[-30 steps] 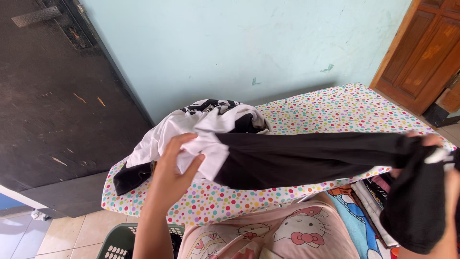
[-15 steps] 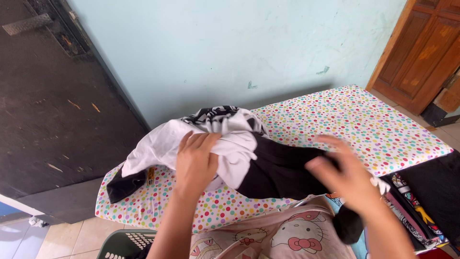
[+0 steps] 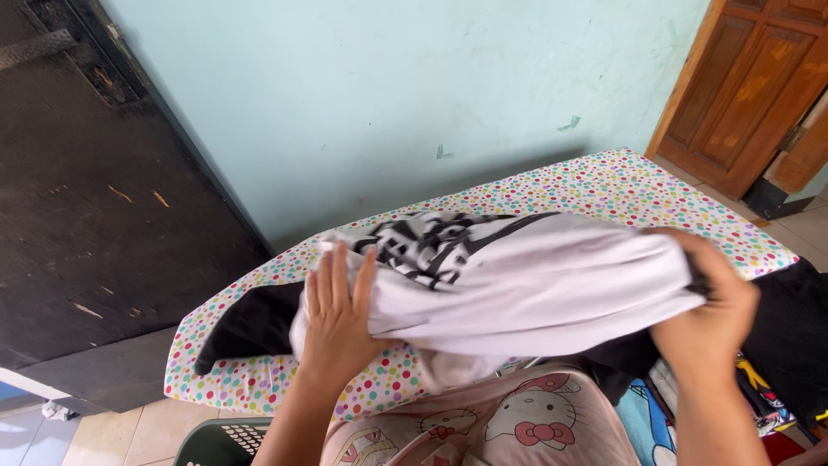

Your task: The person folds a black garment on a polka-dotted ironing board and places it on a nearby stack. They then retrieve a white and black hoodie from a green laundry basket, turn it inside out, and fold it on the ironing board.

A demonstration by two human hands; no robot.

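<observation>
A white and black garment (image 3: 517, 289) with a black graphic print is stretched across the polka-dot ironing board (image 3: 595, 185). My left hand (image 3: 338, 311) lies flat on the garment's left end, fingers spread, pressing it onto the board. My right hand (image 3: 705, 298) grips the bunched right end of the fabric and holds it taut. A black part of the garment (image 3: 250, 326) trails off to the left on the board.
A dark door (image 3: 95, 181) stands at left and a wooden door (image 3: 750, 86) at right against a pale blue wall. A green laundry basket (image 3: 220, 440) sits on the tiled floor below. Folded clothes (image 3: 776, 345) lie at right. My lap wears pink cartoon-print fabric (image 3: 483, 427).
My right hand has moved right, pulling the white fabric out across the board. The garment was bunched at left; now it is spread. My left hand flattened onto its left end.
</observation>
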